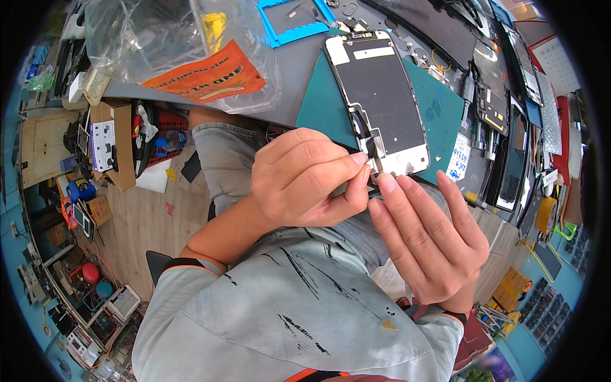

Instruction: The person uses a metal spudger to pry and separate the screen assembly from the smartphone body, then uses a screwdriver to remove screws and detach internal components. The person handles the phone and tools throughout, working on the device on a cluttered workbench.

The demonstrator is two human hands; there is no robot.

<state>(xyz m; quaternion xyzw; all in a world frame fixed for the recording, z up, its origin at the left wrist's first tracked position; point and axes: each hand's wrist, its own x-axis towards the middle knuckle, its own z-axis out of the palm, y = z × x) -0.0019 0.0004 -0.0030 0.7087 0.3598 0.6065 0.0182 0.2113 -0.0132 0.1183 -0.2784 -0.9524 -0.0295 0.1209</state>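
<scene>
One hand, the left, is curled, thumb and forefinger closed together beside a dark cable; anything between them is too small to tell. Next, the phone screen lies on a green mat, long axis running away from the person, far end leaning left. The right hand is half open, fingers extended, fingertips near the screen's white end.

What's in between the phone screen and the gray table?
A green mat: the phone screen lies on it, and it lies on the gray table, as the head view shows.
</scene>
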